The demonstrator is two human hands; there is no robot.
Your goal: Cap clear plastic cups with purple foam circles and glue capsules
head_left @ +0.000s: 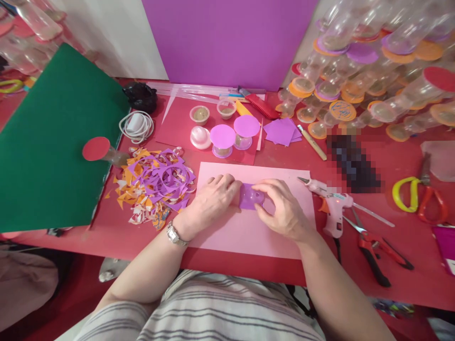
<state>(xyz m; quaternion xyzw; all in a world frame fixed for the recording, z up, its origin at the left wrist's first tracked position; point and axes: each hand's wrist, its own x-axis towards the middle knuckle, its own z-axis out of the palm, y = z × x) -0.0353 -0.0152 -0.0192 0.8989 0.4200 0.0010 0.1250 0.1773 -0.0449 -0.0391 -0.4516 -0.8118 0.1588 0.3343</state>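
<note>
A small purple square of paper or foam (245, 203) lies on a pink sheet (220, 232) in front of me. On the square sits a clear plastic dome-like piece (257, 194). My right hand (282, 206) has its thumb and index finger closed around this dome from the right. My left hand (216, 201), with a watch at the wrist, has its fingers bunched at the square's left edge, holding it flat against the sheet. The left fingertips are partly hidden. Beyond the sheet stand two clear pieces with purple disc tops (222, 136) and a clear dome cup (201, 137).
Purple and orange offcuts (159, 175) are heaped on the left, beside a tilted green board (60, 151). To the right lie a hot glue gun (334, 208), red-handled pliers (373, 244) and scissors (426, 199). Many clear plastic shapes (341, 85) are stacked at the back right.
</note>
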